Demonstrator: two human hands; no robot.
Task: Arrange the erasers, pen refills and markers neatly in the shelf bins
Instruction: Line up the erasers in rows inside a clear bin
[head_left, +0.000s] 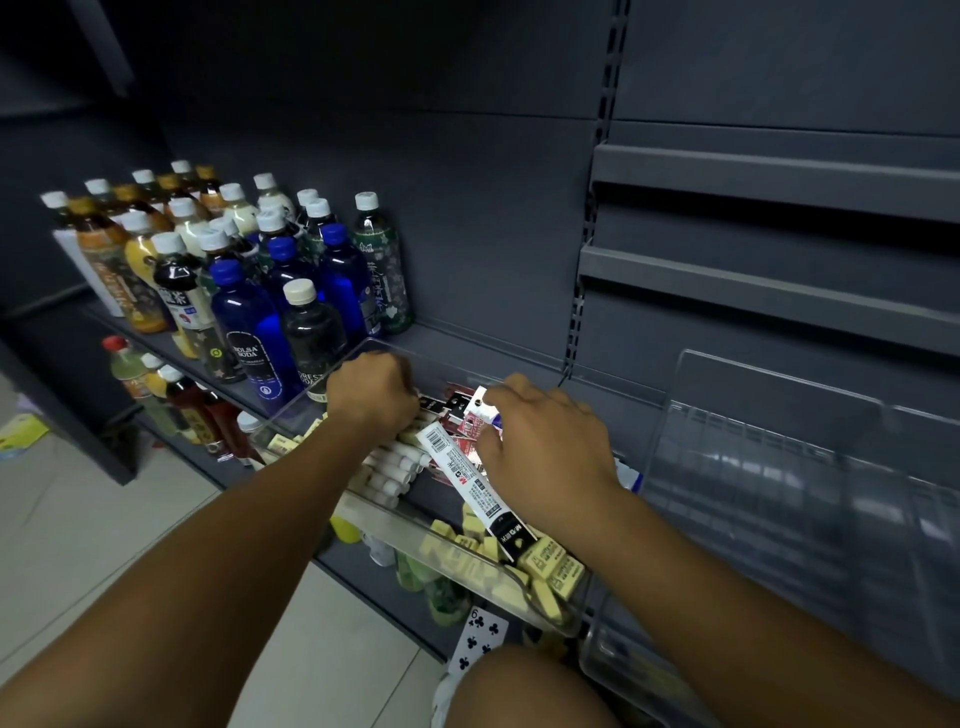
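Left hand (371, 397) fisted in bin (291, 410), grasp unclear; right hand (543, 447) pinches refill pack (470, 475).

In the clear bin (301, 400), the left hand (371, 392) is curled by the back-left corner above white markers (389, 467), perhaps gripping something hidden. The right hand (540, 441) pinches a long pen refill pack (467, 478) that slants toward the yellow erasers (550, 564) along the front edge.

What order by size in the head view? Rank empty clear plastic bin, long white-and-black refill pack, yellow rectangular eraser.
1. Empty clear plastic bin
2. Long white-and-black refill pack
3. Yellow rectangular eraser
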